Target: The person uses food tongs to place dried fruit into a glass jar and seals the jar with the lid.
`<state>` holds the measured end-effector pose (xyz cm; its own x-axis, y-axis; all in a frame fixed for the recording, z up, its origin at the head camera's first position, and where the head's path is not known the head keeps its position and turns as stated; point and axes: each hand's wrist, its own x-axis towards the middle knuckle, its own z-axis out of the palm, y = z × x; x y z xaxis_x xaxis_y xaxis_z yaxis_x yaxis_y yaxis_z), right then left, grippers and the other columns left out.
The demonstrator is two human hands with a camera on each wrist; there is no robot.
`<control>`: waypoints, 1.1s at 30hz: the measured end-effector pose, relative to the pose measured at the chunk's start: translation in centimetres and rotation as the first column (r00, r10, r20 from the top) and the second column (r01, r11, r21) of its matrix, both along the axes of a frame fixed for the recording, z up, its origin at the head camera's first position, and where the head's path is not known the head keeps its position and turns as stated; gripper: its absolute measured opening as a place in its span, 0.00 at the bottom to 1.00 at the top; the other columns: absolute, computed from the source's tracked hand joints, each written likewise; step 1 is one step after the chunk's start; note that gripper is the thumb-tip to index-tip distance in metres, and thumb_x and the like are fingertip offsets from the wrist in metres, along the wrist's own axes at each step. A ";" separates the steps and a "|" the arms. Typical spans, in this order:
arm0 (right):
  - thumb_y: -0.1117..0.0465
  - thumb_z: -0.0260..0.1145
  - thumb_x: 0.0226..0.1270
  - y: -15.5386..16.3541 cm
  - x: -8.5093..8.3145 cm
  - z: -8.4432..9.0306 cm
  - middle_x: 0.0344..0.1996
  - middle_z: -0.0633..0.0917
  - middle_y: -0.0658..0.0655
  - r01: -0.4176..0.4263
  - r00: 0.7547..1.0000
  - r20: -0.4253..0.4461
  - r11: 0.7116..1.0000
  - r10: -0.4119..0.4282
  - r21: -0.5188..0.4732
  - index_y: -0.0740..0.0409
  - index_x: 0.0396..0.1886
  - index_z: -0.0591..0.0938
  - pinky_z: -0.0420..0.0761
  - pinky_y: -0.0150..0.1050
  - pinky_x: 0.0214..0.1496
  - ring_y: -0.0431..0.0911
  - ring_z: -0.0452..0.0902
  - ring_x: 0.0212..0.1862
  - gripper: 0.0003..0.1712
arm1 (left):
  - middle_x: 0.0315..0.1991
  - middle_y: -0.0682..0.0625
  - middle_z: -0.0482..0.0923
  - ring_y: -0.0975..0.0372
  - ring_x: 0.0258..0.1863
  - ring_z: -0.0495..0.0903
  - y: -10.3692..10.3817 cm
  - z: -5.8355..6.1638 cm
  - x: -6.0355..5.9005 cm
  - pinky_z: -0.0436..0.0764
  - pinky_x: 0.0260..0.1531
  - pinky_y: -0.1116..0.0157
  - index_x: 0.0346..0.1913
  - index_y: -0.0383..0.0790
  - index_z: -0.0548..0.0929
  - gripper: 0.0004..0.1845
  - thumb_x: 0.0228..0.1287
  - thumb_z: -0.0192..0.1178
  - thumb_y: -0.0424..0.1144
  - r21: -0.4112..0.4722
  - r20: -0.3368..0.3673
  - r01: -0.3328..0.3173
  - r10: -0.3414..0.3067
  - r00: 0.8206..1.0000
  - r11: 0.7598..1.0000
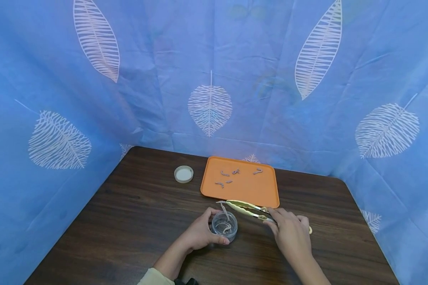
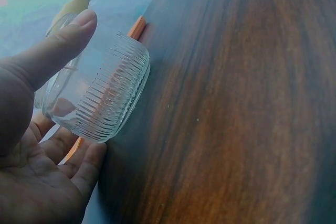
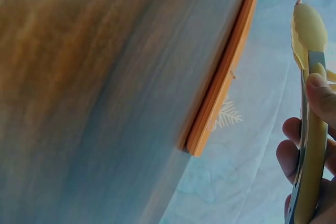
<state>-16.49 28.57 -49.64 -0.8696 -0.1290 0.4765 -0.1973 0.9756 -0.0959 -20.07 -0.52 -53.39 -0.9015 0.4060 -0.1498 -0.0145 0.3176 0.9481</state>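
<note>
My left hand (image 1: 197, 233) grips a small clear glass jar (image 1: 232, 236) by its side, thumb across the near side. In the left wrist view the ribbed lower wall of the jar (image 2: 118, 90) shows, with the fingers beneath and beside it. A pale, worm-like piece (image 1: 227, 228) lies inside. My right hand (image 1: 291, 233) holds yellow-tipped kitchen tongs (image 1: 239, 204) level, their tips close together. From those tips a thin, pale strip (image 1: 223, 209) dangles over the jar's mouth. Thumb and fingers wrap the tongs' handles (image 3: 312, 145) in the right wrist view.
Beyond the jar lies an orange tray (image 1: 249, 194) bearing several small greyish worm-like pieces (image 1: 236, 171). To its left sits a round lid (image 1: 183, 174) with a white centre. The dark wooden table (image 1: 128, 221) meets a blue leaf-patterned cloth (image 1: 256, 111) at its back and sides.
</note>
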 end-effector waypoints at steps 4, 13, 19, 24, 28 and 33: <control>0.51 0.82 0.60 0.0 1.3 0.3 0.47 0.95 0.53 0.002 1.000 -0.010 1.000 -0.002 -0.024 0.50 0.59 0.91 0.69 0.52 0.46 0.48 0.87 0.36 0.26 | 0.64 0.42 0.82 0.49 0.65 0.80 0.0 -0.1 0.0 0.77 0.66 0.44 0.70 0.46 0.75 0.45 0.50 0.89 0.40 -0.006 -0.003 -0.002 0.002 1.000 1.000; 0.52 0.83 0.59 0.4 3.5 0.0 0.45 0.95 0.52 0.005 1.000 -0.020 0.997 -0.006 -0.072 0.52 0.58 0.92 0.66 0.52 0.47 0.49 0.89 0.39 0.26 | 0.68 0.43 0.81 0.49 0.66 0.80 0.1 -0.2 -0.1 0.76 0.66 0.45 0.71 0.46 0.74 0.46 0.50 0.89 0.40 -0.007 0.005 0.002 -0.002 1.000 1.000; 0.52 0.84 0.57 0.6 4.4 -0.1 0.44 0.95 0.53 0.012 1.000 -0.028 0.997 -0.014 -0.072 0.52 0.57 0.92 0.63 0.50 0.46 0.48 0.87 0.36 0.27 | 0.64 0.43 0.82 0.49 0.65 0.80 0.0 -0.2 -0.2 0.76 0.66 0.44 0.71 0.45 0.74 0.46 0.50 0.89 0.41 -0.019 0.007 -0.001 0.001 1.000 1.000; 0.51 0.84 0.56 0.6 5.0 0.1 0.42 0.94 0.52 0.007 0.999 -0.045 0.999 -0.009 -0.036 0.51 0.56 0.92 0.65 0.51 0.45 0.48 0.86 0.35 0.26 | 0.63 0.43 0.82 0.50 0.63 0.81 0.0 -0.1 -0.2 0.77 0.66 0.44 0.70 0.46 0.74 0.45 0.50 0.89 0.41 -0.018 0.017 -0.002 0.002 1.000 1.000; 0.52 0.85 0.53 0.7 5.5 -0.2 0.41 0.94 0.52 -0.003 0.997 -0.071 1.000 0.001 -0.028 0.51 0.54 0.92 0.65 0.50 0.45 0.46 0.85 0.33 0.27 | 0.62 0.44 0.83 0.52 0.62 0.81 0.0 0.0 -0.2 0.76 0.65 0.46 0.70 0.46 0.75 0.45 0.50 0.88 0.40 -0.014 0.017 -0.004 0.004 1.000 1.000; 0.51 0.85 0.52 0.9 5.9 -0.8 0.41 0.94 0.51 -0.009 0.997 -0.079 0.999 0.006 -0.033 0.51 0.56 0.92 0.64 0.47 0.44 0.44 0.81 0.30 0.29 | 0.63 0.44 0.82 0.51 0.63 0.81 0.1 -0.1 -0.1 0.76 0.66 0.45 0.71 0.46 0.75 0.45 0.51 0.88 0.41 -0.012 0.017 -0.005 0.005 1.000 1.000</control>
<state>-10.55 29.44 -50.46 -0.8285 -0.1185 0.5473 -0.2130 0.9706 -0.1124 -20.18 -0.46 -53.49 -0.9006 0.3999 -0.1704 -0.0326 0.3287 0.9439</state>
